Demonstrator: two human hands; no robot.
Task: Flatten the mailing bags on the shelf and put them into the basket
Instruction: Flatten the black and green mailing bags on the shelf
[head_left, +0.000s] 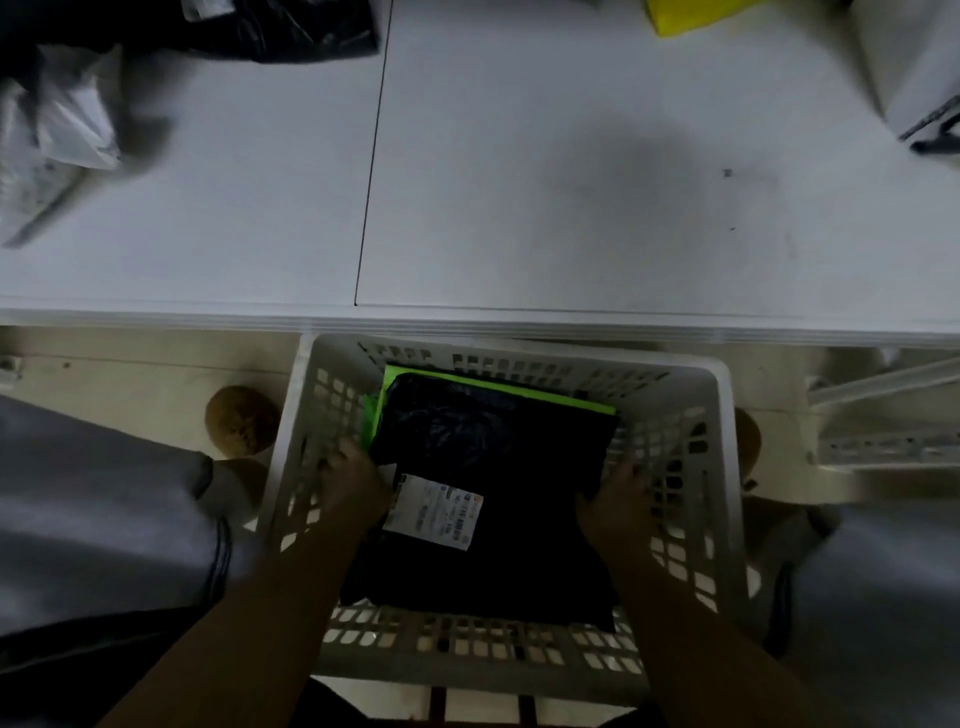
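A white slotted basket (724, 467) stands on the floor below the shelf edge. Inside it lies a black mailing bag (524, 519) with a white shipping label, on top of a green bag (467, 382). My left hand (350, 480) grips the black bag's left edge. My right hand (621, 501) grips its right edge. Both hands are down inside the basket. On the white shelf (519, 182), white mailing bags (57, 135) and a black mailing bag (280, 28) lie at the far left.
A yellow bag (685, 15) shows at the shelf's top edge and a white parcel (914, 73) at its far right. My grey-clad knees flank the basket. A white metal rail (883, 415) lies on the floor at right.
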